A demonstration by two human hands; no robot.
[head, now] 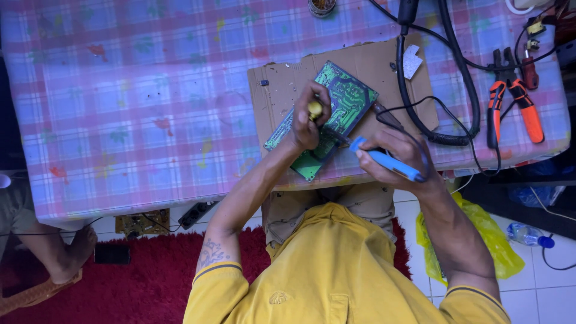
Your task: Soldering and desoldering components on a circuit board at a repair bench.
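Head view: one green circuit board (336,114) on one cardboard sheet (282,90); left hand (307,120) fingers closed around a yellow-handled tool (315,110), right hand (399,157) gripping one blue soldering iron (387,161).

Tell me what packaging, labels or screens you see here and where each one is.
Yellow plastic bag: on the tiled floor at right, crumpled, bright yellow.
Plastic bottle: lying on the floor beside the bag, clear with a blue cap.
Phone: on the red rug at left, flat dark rectangle, screen dark.
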